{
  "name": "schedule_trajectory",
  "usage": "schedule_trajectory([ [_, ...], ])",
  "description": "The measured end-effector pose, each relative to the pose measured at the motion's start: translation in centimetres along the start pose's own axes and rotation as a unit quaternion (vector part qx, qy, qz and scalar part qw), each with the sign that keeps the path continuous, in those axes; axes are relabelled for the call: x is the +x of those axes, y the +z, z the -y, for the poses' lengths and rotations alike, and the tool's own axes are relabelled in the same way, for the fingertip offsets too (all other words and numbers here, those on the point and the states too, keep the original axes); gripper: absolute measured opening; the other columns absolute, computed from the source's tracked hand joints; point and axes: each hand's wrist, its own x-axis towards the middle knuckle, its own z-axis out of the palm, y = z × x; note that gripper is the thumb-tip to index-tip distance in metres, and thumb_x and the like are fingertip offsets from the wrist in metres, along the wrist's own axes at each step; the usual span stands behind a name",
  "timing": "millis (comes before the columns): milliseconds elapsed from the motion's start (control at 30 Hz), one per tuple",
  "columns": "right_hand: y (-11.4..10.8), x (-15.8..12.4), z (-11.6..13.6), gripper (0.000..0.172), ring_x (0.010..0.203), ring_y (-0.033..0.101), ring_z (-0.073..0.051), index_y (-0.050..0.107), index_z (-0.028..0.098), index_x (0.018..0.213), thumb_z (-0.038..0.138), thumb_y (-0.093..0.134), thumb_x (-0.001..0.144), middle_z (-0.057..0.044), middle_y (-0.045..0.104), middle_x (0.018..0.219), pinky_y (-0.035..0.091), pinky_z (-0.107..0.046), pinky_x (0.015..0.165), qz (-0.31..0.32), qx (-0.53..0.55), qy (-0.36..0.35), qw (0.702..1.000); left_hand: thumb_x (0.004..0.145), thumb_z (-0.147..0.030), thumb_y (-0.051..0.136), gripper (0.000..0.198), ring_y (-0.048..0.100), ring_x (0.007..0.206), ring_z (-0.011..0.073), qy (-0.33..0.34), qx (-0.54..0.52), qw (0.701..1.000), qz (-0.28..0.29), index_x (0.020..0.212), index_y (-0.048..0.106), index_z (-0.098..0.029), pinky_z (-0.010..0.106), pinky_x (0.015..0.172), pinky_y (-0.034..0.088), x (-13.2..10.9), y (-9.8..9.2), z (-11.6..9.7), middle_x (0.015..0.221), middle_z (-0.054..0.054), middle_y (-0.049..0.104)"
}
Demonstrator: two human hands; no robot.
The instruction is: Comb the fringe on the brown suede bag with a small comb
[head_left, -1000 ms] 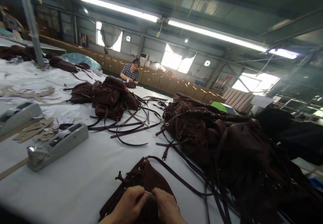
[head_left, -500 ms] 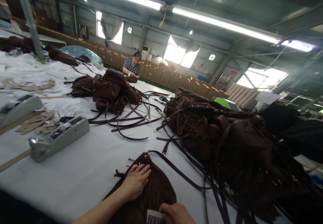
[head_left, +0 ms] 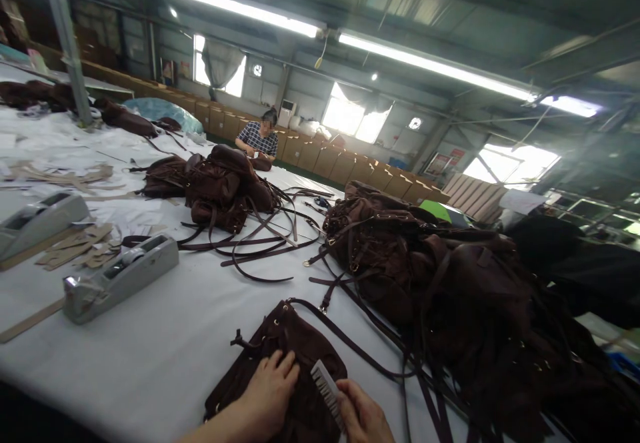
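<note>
Two hands are seen at the near edge of the table [head_left: 190, 336]: the left hand [head_left: 270, 393] is pressed flat, fingers spread, on a brown suede bag [head_left: 285, 356], while a white brush [head_left: 327, 390] is gripped by the right hand [head_left: 363, 416] against the bag.

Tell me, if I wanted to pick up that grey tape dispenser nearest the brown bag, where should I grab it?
Probably around the middle of the tape dispenser, coming down from above with fingers on its two long sides. It lies flat on the white table as a long, narrow block, so the sides offer parallel faces. I would avoid the near end, where the cutter seems to sit.
</note>
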Motion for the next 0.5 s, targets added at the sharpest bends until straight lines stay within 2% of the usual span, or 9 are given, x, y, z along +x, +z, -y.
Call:
schedule_trajectory([
  [67,0.2,1.9,0.6,0.028,0.070,0.063,-0.021,0.058,0.021,0.091,0.033,0.033,0.096,-0.004,0.068,0.077,0.044,-0.027,0.063,-0.003,-0.053,0.002,0.999,0.085,-0.020,0.049,0.038,0.061,0.114,0.0303,0.076,-0.056,0.994,0.057,0.120,0.065,-0.025,0.041,0.093,0.049,-2.3,-1.6,-1.1,0.124,0.009,0.067],
  [100,0.5,2.9,1.0,0.027,0.068,0.064,-0.021,0.057,0.022,0.092,0.029,0.032,0.097,-0.004,0.068,0.075,0.042,-0.027,0.061,-0.007,-0.099,0.002,0.995,0.087,-0.021,0.047,0.031,0.067,0.099,0.0252,0.095,-0.098,0.989,0.060,0.109,0.069,-0.026,0.034,0.084,0.051,-3.1,-2.8,-1.3,0.108,0.006,0.073],
  [167,1.1,4.8,1.8,0.025,0.070,0.065,-0.020,0.057,0.022,0.096,0.019,0.032,0.097,-0.003,0.069,0.077,0.039,-0.026,0.060,-0.021,-0.184,-0.010,0.983,0.094,-0.024,0.039,0.032,0.068,0.082,0.0183,0.069,-0.181,0.981,-0.018,0.096,0.071,-0.026,0.025,0.073,0.050,-3.3,-5.5,-0.8,0.090,0.002,0.074],
  [233,2.0,6.8,2.7,0.025,0.077,0.067,-0.021,0.058,0.022,0.097,0.013,0.035,0.096,-0.004,0.071,0.084,0.038,-0.027,0.063,-0.031,-0.235,-0.028,0.971,0.097,-0.026,0.035,0.036,0.067,0.090,0.0175,-0.005,-0.208,0.967,-0.146,0.105,0.070,-0.026,0.025,0.081,0.048,-2.0,-7.8,0.7,0.100,0.002,0.074],
  [267,2.5,7.8,3.0,0.026,0.081,0.067,-0.021,0.059,0.022,0.097,0.010,0.036,0.095,-0.005,0.071,0.088,0.039,-0.027,0.065,-0.031,-0.246,-0.037,0.968,0.096,-0.025,0.036,0.036,0.065,0.099,0.0186,-0.029,-0.191,0.965,-0.175,0.112,0.068,-0.026,0.026,0.089,0.046,-0.8,-8.5,1.7,0.109,0.004,0.072],
  [300,3.1,8.6,3.4,0.028,0.085,0.067,-0.022,0.060,0.021,0.097,0.007,0.036,0.094,-0.006,0.072,0.092,0.040,-0.027,0.067,-0.026,-0.253,-0.045,0.966,0.095,-0.024,0.036,0.038,0.063,0.105,0.0197,-0.048,-0.161,0.971,-0.171,0.116,0.067,-0.026,0.029,0.094,0.044,0.3,-8.9,2.8,0.114,0.004,0.071],
  [367,4.4,9.9,3.7,0.034,0.090,0.067,-0.022,0.062,0.020,0.099,0.001,0.035,0.090,-0.009,0.071,0.098,0.041,-0.027,0.073,-0.010,-0.276,-0.057,0.959,0.091,-0.021,0.039,0.038,0.062,0.106,0.0211,-0.065,-0.116,0.983,-0.125,0.114,0.069,-0.028,0.032,0.096,0.043,2.4,-8.7,4.9,0.114,0.003,0.071],
  [433,5.5,10.4,3.6,0.039,0.094,0.066,-0.024,0.063,0.017,0.102,-0.005,0.037,0.083,-0.011,0.071,0.101,0.043,-0.029,0.078,0.017,-0.299,-0.066,0.952,0.087,-0.018,0.042,0.040,0.062,0.106,0.0215,-0.073,-0.098,0.989,-0.088,0.110,0.071,-0.033,0.033,0.095,0.044,3.6,-7.6,6.6,0.114,0.000,0.071],
  [500,6.1,10.3,3.2,0.040,0.094,0.067,-0.025,0.065,0.018,0.101,-0.005,0.042,0.077,-0.010,0.072,0.098,0.044,-0.029,0.078,0.050,-0.313,-0.076,0.946,0.083,-0.015,0.044,0.045,0.059,0.112,0.0229,-0.084,-0.092,0.989,-0.077,0.112,0.070,-0.036,0.036,0.097,0.043,3.9,-6.2,7.8,0.121,-0.001,0.069],
])
